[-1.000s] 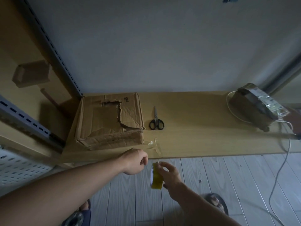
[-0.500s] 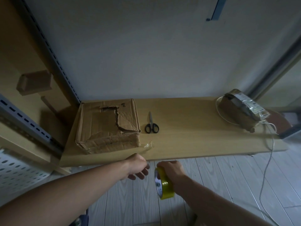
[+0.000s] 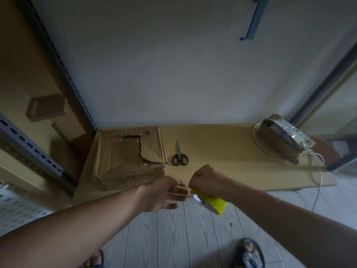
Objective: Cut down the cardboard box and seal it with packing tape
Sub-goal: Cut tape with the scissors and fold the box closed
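Note:
A crumpled cardboard box (image 3: pixel 127 155) with a torn hole in its top lies at the left end of a low wooden shelf (image 3: pixel 222 151). Black-handled scissors (image 3: pixel 179 155) lie just right of it, blades pointing to the wall. My right hand (image 3: pixel 206 178) grips a yellow roll of packing tape (image 3: pixel 214 203) in front of the shelf's front edge. My left hand (image 3: pixel 166 192) is beside the roll, blurred, fingers spread toward the roll's near end; whether it pinches the tape end is unclear.
A taped brown parcel (image 3: pixel 284 140) with a white cable (image 3: pixel 316 182) looped around it sits at the shelf's right end. Metal slotted rails (image 3: pixel 63 70) and a wooden panel stand at the left. My sandalled feet are on the pale plank floor (image 3: pixel 173 238) below.
Both hands have risen toward the shelf's front edge. The tape roll has turned in my right hand, and my left hand's fingers have opened next to it.

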Available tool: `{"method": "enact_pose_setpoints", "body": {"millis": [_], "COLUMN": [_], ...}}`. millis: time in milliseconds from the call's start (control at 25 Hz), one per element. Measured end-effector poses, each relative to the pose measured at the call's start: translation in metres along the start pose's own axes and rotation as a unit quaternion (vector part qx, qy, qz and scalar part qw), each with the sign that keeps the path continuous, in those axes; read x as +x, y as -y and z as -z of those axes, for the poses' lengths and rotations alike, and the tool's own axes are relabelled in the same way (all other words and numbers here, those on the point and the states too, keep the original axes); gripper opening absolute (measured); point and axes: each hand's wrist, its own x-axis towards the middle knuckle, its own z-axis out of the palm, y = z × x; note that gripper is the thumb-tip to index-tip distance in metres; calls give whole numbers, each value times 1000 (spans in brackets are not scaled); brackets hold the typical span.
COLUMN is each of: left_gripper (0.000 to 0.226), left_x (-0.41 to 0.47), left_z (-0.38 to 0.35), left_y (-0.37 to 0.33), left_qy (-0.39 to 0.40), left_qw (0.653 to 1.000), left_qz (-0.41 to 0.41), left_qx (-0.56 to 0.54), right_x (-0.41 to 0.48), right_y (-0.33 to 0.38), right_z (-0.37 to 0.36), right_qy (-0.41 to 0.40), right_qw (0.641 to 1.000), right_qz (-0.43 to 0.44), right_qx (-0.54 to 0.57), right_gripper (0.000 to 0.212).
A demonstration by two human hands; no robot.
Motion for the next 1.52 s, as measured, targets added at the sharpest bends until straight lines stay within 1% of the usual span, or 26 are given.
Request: {"method": "enact_pose_setpoints", "body": {"millis": [80, 160, 240, 280, 400, 480, 560, 600, 680, 720, 800, 880, 960, 1040, 1080, 1160, 1240, 1360, 1400, 1520], "left_gripper": [24, 11, 4, 4, 21, 23, 21, 20, 23, 28, 36, 28, 21, 19, 18, 15, 16, 15, 14, 11], "left_x": [-8, -18, -27, -30, -38, -43, -53, -59, -71, -75, -76, -75, -73, -75, -76, -77, -78, -80, -81, -83], "left_z": [-6, -14, -18, -18, -12, -8, -3, 0, 6, 7, 5, -4, -11, -15, -14, -14, -17, -21, -21, -18], "left_y": [-12, -28, -44, -50, -69, -82, -97, -105, -118, -123, -130, -135, -139, -142, -144, -145, -144, -144, -144, -145], "left_qy": [0, -33, -76, -95, -148, -185, -217, -222, -221, -213, -180, -150, -137, -140, -158, -215, -257, -280, -285, -274], "left_qw": [996, 989, 978, 970, 938, 918, 903, 898, 896, 900, 915, 934, 938, 929, 922, 906, 888, 864, 856, 837], "left_qz": [-38, -85, -142, -170, -244, -285, -317, -333, -353, -350, -312, -268, -270, -296, -313, -349, -377, -418, -431, -471], "left_qx": [-76, -117, -134, -148, -197, -207, -191, -181, -153, -150, -180, -183, -167, -172, -162, -105, -59, -16, -2, 54], "right_x": [-9, -13, -16, -19, -25, -23, -17, -14, -8, -5, -1, -3, -6, -9, -10, -12, -13, -10, -7, -1], "right_y": [9, 15, 21, 24, 32, 38, 45, 47, 48, 46, 44, 44, 44, 41, 40, 40, 41, 43, 42, 39], "right_z": [22, 38, 48, 52, 62, 64, 59, 55, 44, 39, 33, 32, 34, 37, 37, 33, 27, 23, 24, 20], "right_qy": [14, 2, -11, -14, -4, -8, -35, -40, -31, -35, -50, -40, -11, -13, -22, -46, -72, -121, -133, -159], "right_qw": [998, 996, 994, 994, 992, 989, 983, 980, 971, 966, 957, 951, 944, 937, 933, 933, 936, 940, 943, 946], "right_qz": [31, 54, 77, 89, 120, 149, 176, 182, 192, 203, 223, 222, 216, 213, 214, 210, 201, 160, 154, 140], "right_qx": [-62, -74, -74, -64, -22, -4, 28, 63, 139, 160, 178, 210, 249, 277, 287, 289, 279, 277, 265, 247], "right_gripper": [20, 17, 11, 9, 11, 11, 6, 6, 15, 20, 30, 46, 53, 50, 47, 40, 29, 8, 5, 16]}}
